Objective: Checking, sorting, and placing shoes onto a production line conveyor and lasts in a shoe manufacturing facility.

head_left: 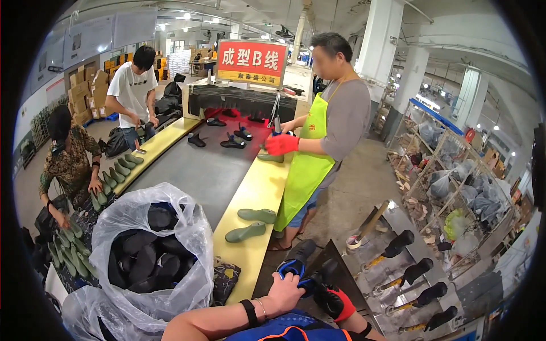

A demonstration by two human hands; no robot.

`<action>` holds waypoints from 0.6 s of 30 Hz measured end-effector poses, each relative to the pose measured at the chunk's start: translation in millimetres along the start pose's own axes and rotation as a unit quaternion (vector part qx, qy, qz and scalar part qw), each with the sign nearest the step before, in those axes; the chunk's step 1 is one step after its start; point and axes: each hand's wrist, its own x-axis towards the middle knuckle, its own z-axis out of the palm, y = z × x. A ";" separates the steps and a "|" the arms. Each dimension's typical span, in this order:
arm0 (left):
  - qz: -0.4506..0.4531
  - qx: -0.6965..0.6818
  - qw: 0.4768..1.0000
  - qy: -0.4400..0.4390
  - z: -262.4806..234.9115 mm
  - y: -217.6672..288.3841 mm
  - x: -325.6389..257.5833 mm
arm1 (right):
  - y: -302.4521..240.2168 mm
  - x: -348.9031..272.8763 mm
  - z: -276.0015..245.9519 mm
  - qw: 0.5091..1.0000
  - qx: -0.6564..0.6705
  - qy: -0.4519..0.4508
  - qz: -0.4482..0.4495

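My bare left hand (285,294), with a black band and a bracelet on its wrist, grips a black shoe (301,253) with a blue-edged collar. Close beside it, my right hand (334,302) wears a red and black glove. Its fingers are curled near the shoe's collar, and what they hold is hidden. A dark rounded piece (328,269) stands just beyond the glove. Ahead on the yellow ledge lie two green shoe lasts, a nearer last (245,232) and a farther last (257,215).
At left, a clear plastic bag (196,238) holds many black shoes. A conveyor belt (187,170) carries several shoes by a red-lit tunnel. A co-worker in a yellow-green apron (310,165) handles a shoe; two people work at left. Several black-topped forms (417,271) line a metal bench at right.
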 end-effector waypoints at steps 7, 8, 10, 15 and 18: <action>-0.039 -0.049 0.998 0.003 18.2 -4.0 3.5 | -36.2 0.5 44.8 0.950 0.229 0.208 0.043; -0.036 -0.024 0.999 0.009 20.9 -5.0 4.1 | -35.4 1.1 42.5 0.971 0.186 0.148 0.024; -0.025 0.020 0.999 0.019 30.2 -12.2 7.6 | -27.2 -0.4 33.3 0.986 0.142 0.089 0.007; 0.078 0.198 0.977 -0.024 35.4 -22.0 6.9 | -60.4 2.9 22.3 0.984 0.143 0.090 0.056; 0.234 0.283 0.930 -0.003 55.9 -11.7 9.8 | -90.2 28.1 23.5 0.861 -0.366 0.236 -0.263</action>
